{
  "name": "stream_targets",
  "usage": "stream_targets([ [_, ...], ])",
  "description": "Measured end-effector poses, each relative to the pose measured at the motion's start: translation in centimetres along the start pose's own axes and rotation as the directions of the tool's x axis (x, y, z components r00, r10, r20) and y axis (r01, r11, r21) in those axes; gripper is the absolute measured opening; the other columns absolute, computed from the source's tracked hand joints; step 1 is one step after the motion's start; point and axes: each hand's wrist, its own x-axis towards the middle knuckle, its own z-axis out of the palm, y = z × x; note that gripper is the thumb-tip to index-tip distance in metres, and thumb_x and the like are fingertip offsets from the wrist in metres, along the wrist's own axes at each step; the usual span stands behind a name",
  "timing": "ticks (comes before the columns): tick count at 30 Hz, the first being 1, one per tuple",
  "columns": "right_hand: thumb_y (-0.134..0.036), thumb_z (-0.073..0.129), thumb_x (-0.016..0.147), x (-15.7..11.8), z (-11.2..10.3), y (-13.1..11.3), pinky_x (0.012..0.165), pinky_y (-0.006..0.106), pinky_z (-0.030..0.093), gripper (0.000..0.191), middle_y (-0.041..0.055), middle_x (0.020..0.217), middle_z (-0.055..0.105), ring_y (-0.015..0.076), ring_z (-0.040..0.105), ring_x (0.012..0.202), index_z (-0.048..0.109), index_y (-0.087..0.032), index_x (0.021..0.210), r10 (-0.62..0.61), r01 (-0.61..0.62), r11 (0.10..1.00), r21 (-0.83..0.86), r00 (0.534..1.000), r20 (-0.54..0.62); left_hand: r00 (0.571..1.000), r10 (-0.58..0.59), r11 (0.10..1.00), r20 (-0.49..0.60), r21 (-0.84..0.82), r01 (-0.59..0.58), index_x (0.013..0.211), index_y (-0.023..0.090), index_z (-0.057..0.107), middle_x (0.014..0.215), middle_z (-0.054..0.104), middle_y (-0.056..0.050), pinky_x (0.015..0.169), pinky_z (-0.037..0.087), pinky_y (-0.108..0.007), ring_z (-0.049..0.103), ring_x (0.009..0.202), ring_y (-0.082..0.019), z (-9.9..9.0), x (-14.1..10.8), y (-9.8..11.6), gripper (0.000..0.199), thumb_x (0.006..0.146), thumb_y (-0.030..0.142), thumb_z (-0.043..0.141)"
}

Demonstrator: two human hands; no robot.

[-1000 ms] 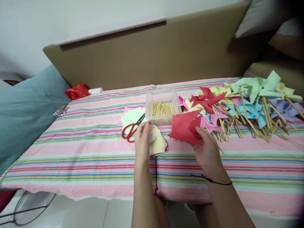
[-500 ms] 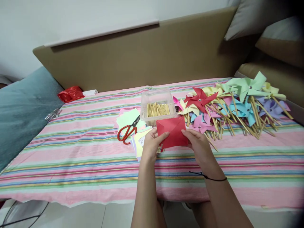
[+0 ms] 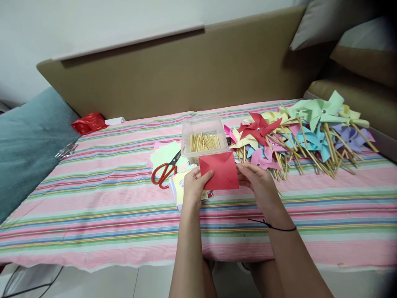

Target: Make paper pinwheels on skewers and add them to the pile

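Note:
A red paper square (image 3: pixel 221 176) with crossing diagonal lines is held up above the striped cloth. My left hand (image 3: pixel 195 182) grips its left side, thumb on the front and fingers behind. At the right edge is my right hand (image 3: pixel 256 180), with thumb and fingertips pinched together against the paper's side. Just behind the square stands a clear plastic box (image 3: pixel 203 122) of wooden sticks (image 3: pixel 204 142). Red-handled scissors (image 3: pixel 164 171) rest on pastel paper sheets (image 3: pixel 161 154) left of the box. More paper squares (image 3: pixel 178 188) lie partly hidden under my left hand.
Many-coloured paper pinwheels (image 3: pixel 321 111) on sticks are heaped at the right. A red plastic bag (image 3: pixel 89 123) and a white item (image 3: pixel 114 121) lie at the back left, near a blue cushion (image 3: pixel 34 140). Small shiny packets (image 3: pixel 66 151) lie beside the cushion. A brown backrest (image 3: pixel 173 74) rises behind.
My right thumb has slid off the front of the red paper to its right edge. My left hand keeps its hold, and its thumb sits a little lower on the paper.

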Motion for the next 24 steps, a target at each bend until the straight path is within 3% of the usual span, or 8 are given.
stream_targets([
  [5,-0.036,0.082,0.059,0.3,-0.1,0.5,0.055,0.024,0.051,0.028,-0.002,0.061,0.067,0.0113,0.06,0.054,0.07,-0.018,0.076,0.006,-0.009,0.999,-0.044,0.997,-0.071,1.0,-0.03,0.999,0.007,0.013,0.03,0.086,0.013,0.07,0.078,0.074,-0.007,0.06,0.056,-0.028,0.069,0.062,-0.018,0.4,-0.1,-0.4,0.034,0.059,0.03,0.081],
  [9,-0.034,0.079,0.062,0.6,-0.1,0.8,0.059,0.027,0.052,0.026,-0.0009,0.064,0.069,0.0135,0.063,0.058,0.07,-0.019,0.081,-0.026,0.022,0.998,-0.055,0.998,-0.058,0.999,-0.049,0.998,-0.008,0.03,0.049,0.086,0.013,0.069,0.077,0.074,-0.007,0.049,0.053,-0.025,0.066,0.058,-0.017,0.7,-0.1,-0.5,0.036,0.057,0.03,0.082],
  [12,-0.03,0.076,0.067,0.7,0.0,0.8,0.071,0.03,0.055,0.026,0.0015,0.082,0.074,0.017,0.068,0.076,0.072,-0.023,0.091,-0.16,0.155,0.982,-0.105,0.986,-0.037,0.999,-0.044,0.996,-0.015,0.071,0.045,0.085,0.012,0.069,0.073,0.072,-0.007,0.038,0.046,-0.023,0.062,0.049,-0.016,0.7,0.0,-0.6,0.036,0.059,0.033,0.081],
  [15,-0.026,0.072,0.071,0.6,0.1,0.6,0.082,0.034,0.054,0.015,0.0033,0.091,0.074,0.0192,0.068,0.09,0.074,-0.023,0.086,-0.311,0.298,0.934,-0.196,0.95,-0.035,0.999,-0.038,0.995,-0.016,0.096,0.039,0.086,0.012,0.068,0.074,0.072,-0.007,0.035,0.041,-0.021,0.061,0.048,-0.015,0.6,0.1,-0.8,0.037,0.059,0.035,0.08],
  [21,-0.024,0.066,0.079,0.4,0.2,0.8,0.089,0.037,0.053,0.011,0.007,0.107,0.07,0.0213,0.064,0.105,0.074,-0.024,0.087,-0.424,0.458,0.851,-0.257,0.888,0.18,0.998,-0.049,0.989,-0.025,0.14,0.052,0.086,0.012,0.068,0.061,0.067,-0.003,0.031,0.032,-0.02,0.05,0.037,-0.011,0.7,0.0,-0.8,0.035,0.062,0.036,0.077],
  [24,-0.023,0.068,0.078,0.6,0.3,1.3,0.088,0.038,0.054,0.009,0.008,0.111,0.067,0.0222,0.063,0.106,0.074,-0.023,0.084,-0.458,0.498,0.821,-0.279,0.866,0.199,0.999,-0.035,0.993,0.021,0.11,0.032,0.087,0.013,0.068,0.064,0.068,-0.003,0.033,0.034,-0.019,0.054,0.042,-0.011,0.7,-0.1,-0.7,0.033,0.063,0.034,0.076],
])
